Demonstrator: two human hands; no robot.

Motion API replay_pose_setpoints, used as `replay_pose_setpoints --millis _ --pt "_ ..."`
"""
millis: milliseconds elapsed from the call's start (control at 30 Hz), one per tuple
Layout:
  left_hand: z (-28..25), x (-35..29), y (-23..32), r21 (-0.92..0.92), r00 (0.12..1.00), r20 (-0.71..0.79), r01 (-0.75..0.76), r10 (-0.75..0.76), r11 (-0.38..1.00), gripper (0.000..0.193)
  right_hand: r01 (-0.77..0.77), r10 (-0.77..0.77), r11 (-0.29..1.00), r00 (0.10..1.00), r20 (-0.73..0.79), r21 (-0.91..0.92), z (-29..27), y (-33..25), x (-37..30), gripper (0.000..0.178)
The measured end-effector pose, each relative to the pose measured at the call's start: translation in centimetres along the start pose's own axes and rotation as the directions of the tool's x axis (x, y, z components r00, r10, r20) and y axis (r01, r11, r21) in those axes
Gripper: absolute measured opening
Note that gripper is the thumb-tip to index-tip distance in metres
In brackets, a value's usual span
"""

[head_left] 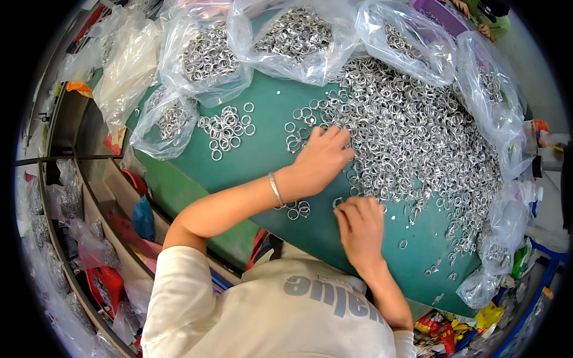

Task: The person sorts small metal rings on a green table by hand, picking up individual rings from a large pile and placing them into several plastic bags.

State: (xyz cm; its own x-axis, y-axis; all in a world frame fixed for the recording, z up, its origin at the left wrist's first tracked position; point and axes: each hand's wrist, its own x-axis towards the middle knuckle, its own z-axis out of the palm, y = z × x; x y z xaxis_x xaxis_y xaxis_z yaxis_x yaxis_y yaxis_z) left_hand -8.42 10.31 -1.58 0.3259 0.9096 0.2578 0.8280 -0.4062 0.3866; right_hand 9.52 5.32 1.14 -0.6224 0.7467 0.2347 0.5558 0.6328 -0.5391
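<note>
A large heap of small silvery metal rings (412, 131) covers the right half of the green tabletop. At the heap's left edge is my left hand (322, 158), its fingers bent down among the rings; what they pinch, if anything, is hidden. Nearer to me, my right hand (362, 230) is closed, with a single metal ring (338, 203) at its thumb and fingertips. A few loose rings (298, 209) lie below my left wrist. Farther left, a small separate group of rings (227, 128) rests on the green table (262, 119).
Clear plastic bags of rings line the far edge, including a far middle bag (298, 36), and a small bag (167, 122) sits at left. More bags (495, 119) border the right side. Divided shelving (113, 209) stands left. A person (489, 24) is at far right.
</note>
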Motion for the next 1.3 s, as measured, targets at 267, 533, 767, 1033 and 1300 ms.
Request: replay_pose_setpoints --millis 267,533,767,1033,1300 --pt "-4.1 -6.1 2.8 -0.28 0.988 0.034 0.156 -0.152 0.947 0.023 0.148 -0.157 0.984 0.982 0.102 0.095 3.1 -1.7 -0.7 0.009" --pt "-1.3 -11.3 5.3 -0.198 0.976 0.072 0.218 -0.207 0.956 0.029 -0.126 0.104 0.951 0.99 -0.092 -0.284 -1.8 3.8 0.8 0.038" --pt "-2.2 -10.4 6.2 -0.206 0.986 0.04 0.167 -0.162 0.964 0.034 -0.128 0.078 0.936 0.984 -0.161 -0.328 -2.6 8.5 0.0 0.037" --pt "0.0 -1.2 5.3 -0.041 0.991 0.054 -0.119 0.121 0.992 0.047 -0.266 0.204 0.956 0.906 -0.37 -0.126 -3.9 9.6 -0.2 0.03" --pt "2.0 0.6 2.7 0.018 0.971 0.06 -0.233 0.232 0.972 0.036 -0.377 0.328 0.926 0.778 -0.536 0.02 -4.8 11.0 -1.0 0.019"
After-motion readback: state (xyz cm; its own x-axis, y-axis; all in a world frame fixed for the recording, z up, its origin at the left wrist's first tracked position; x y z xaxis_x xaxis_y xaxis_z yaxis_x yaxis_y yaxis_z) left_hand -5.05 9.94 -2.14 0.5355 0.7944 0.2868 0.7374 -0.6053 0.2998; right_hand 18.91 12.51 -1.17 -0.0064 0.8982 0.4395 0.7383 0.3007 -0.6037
